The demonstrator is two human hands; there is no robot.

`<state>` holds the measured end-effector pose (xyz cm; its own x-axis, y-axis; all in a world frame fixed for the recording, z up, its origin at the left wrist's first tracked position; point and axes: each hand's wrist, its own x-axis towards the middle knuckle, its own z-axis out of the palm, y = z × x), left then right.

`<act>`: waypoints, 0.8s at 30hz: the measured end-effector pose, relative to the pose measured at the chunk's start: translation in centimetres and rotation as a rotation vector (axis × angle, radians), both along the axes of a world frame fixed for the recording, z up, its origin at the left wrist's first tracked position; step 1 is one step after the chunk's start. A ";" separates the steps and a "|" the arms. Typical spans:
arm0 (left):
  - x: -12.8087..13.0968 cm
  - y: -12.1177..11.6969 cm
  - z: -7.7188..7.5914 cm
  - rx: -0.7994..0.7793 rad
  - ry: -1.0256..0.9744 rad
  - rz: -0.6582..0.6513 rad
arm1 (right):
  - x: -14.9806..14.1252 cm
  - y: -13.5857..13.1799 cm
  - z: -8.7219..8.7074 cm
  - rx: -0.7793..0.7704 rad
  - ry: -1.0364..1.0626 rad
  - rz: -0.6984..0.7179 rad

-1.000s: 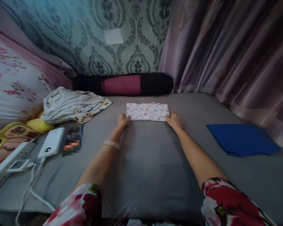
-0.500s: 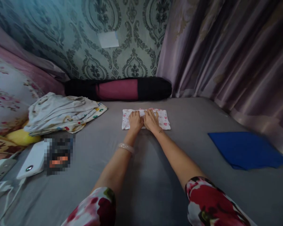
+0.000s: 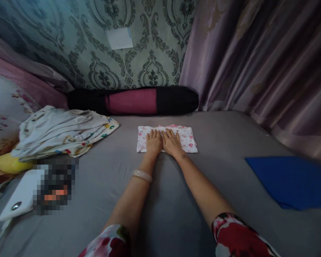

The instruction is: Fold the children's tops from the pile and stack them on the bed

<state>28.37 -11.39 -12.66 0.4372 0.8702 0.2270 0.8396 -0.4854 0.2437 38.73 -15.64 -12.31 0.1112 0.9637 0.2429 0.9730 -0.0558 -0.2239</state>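
Note:
A small folded white cloth with pink hearts [image 3: 187, 139] lies on the grey bed sheet [image 3: 160, 200] in front of me. My left hand [image 3: 153, 141] rests flat on its middle, fingers stretched out, a pale bangle on the wrist. My right hand [image 3: 171, 142] lies flat beside it, touching it, fingers also stretched out on the cloth. Neither hand grips anything.
A pile of pale printed clothes [image 3: 61, 130] lies at the left. A black and maroon bolster [image 3: 133, 100] runs along the patterned wall. A folded blue cloth [image 3: 291, 180] lies at the right near the curtain [image 3: 256, 57]. A white power bank [image 3: 20, 194] sits at the lower left.
My hands moved from the cloth's two lower corners to its middle and now press flat side by side. The view shifted a little, and the cloth looks slightly narrower.

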 end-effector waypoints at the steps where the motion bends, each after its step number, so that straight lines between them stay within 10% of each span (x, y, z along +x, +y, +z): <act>1: -0.1 0.1 0.0 -0.003 0.007 -0.006 | 0.1 0.1 0.1 -0.012 -0.003 0.003; 12: -0.3 1.8 -0.9 -0.057 -0.013 -0.103 | 0.7 0.5 0.1 -0.048 0.009 0.073; 24: -0.5 1.3 -0.6 -0.034 -0.003 0.069 | 0.9 0.8 -0.2 -0.037 -0.014 -0.075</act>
